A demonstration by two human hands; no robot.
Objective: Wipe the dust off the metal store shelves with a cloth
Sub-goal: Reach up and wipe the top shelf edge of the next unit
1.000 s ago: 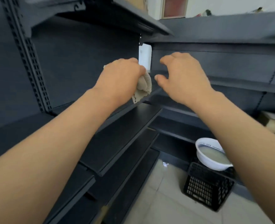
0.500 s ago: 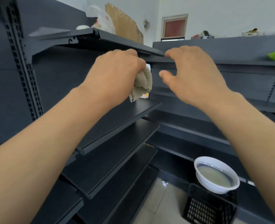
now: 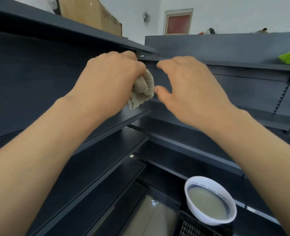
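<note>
I see the left hand (image 3: 110,79) gripping the bunched beige cloth (image 3: 143,90), fingers curled tight round it, raised at the corner just under the top shelf (image 3: 82,34). The right hand (image 3: 192,92) hovers just beside the cloth, fingers loosely bent, holding nothing. Dark shelves (image 3: 96,176) step down below. Lower right, a white bowl (image 3: 188,183) of cloudy water sits by a black crate (image 3: 190,227).

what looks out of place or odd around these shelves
The white bowl of cloudy liquid seems to sit on a black crate at the lower right, an unsteady perch where it could tip. Nothing looks spilled or damaged.
</note>
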